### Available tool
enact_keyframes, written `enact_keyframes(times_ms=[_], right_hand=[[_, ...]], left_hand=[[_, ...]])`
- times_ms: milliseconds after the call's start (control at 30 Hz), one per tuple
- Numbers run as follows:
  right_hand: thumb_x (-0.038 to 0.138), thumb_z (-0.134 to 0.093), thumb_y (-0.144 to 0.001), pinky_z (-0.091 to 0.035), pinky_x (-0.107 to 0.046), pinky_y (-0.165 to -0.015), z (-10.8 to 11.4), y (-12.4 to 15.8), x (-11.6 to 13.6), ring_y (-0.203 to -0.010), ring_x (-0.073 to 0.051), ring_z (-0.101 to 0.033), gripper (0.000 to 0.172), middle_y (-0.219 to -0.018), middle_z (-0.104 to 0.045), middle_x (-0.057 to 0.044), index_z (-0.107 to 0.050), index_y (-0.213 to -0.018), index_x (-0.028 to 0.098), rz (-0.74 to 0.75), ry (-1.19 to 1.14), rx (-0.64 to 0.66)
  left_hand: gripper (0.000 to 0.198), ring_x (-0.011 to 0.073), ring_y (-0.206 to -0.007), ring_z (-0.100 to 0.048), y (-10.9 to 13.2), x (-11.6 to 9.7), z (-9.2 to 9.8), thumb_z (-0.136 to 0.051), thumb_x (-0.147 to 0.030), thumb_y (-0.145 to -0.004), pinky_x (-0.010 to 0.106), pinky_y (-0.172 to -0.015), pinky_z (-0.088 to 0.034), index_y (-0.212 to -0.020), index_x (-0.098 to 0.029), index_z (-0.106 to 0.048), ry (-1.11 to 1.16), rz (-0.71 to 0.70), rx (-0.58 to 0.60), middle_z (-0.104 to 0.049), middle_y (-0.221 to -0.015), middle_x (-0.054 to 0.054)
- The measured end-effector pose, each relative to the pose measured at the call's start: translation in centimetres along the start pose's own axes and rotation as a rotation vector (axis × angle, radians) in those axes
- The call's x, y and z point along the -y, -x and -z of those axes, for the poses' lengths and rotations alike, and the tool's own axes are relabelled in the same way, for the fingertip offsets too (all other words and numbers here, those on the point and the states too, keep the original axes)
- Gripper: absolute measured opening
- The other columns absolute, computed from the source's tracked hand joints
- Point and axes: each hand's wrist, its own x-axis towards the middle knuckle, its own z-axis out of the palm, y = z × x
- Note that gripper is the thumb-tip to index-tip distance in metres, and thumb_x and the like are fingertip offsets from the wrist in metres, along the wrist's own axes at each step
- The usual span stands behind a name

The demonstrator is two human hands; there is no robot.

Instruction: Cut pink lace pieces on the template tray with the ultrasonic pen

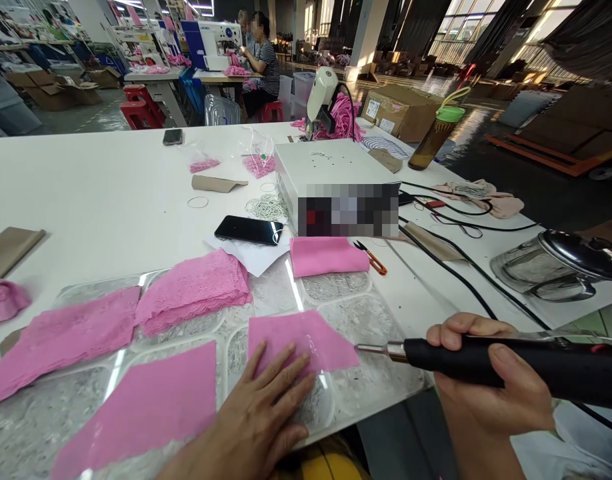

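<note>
My left hand (266,407) lies flat with its fingers spread on a pink fabric piece (306,333), pressing it to the clear patterned table mat (371,317). My right hand (491,380) is wrapped round a black corded handheld tool (456,360) with a slim metal tip. That tip points left and meets, or nearly meets, the fabric's right corner. Left of my left hand lies a larger flat pink piece (156,400). Behind it are a stack of pink lace pieces (196,290) and a long pink lace piece (81,333). A folded pink cloth (329,257) lies farther back.
A white box-shaped unit (336,163) stands behind the mat, with black cables (451,257) at its right. Nearby are a black phone (249,230), orange-handled thread snips (371,259), a glass pot (556,263) and a brown bottle (436,137). People sit at a sewing machine (216,43) beyond.
</note>
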Motion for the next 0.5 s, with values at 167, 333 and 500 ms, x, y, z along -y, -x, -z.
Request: enact_keyframes(times_ms=[167,333,500], right_hand=[[0.030,-0.060,-0.062,-0.047,-0.029,-0.045,-0.11,0.25,-0.13,-0.047,-0.011,-0.052,0.011,-0.063,-0.057,0.000,-0.059,-0.064,0.019,-0.013,-0.001,0.024],[0.029,-0.060,-0.062,-0.048,-0.029,-0.045,-0.17,0.32,-0.14,-0.048,-0.011,-0.051,0.011,-0.064,-0.058,0.000,-0.057,-0.063,0.019,-0.008,0.013,0.034],[0.028,-0.056,-0.059,-0.046,-0.029,-0.044,-0.14,0.00,-0.08,-0.046,-0.011,-0.049,0.010,-0.061,-0.055,0.001,-0.057,-0.062,0.019,0.005,0.000,-0.020]], left_hand=[[0.057,0.0273,-0.147,-0.025,0.00,-0.08,0.00,-0.054,-0.034,-0.098,0.055,-0.122,-0.012,-0.150,-0.020,-0.035,-0.063,-0.006,0.012,-0.034,-0.156,0.005],[0.057,0.0269,-0.147,-0.026,0.16,0.00,-0.04,-0.054,-0.037,-0.098,0.053,-0.122,-0.009,-0.149,-0.021,-0.037,-0.090,-0.008,0.017,-0.035,-0.156,0.004],[0.053,0.0270,-0.143,-0.035,0.08,-0.32,0.49,-0.054,-0.036,-0.098,0.050,-0.121,-0.020,-0.146,-0.019,-0.041,-0.068,-0.013,0.009,-0.044,-0.151,0.008]])
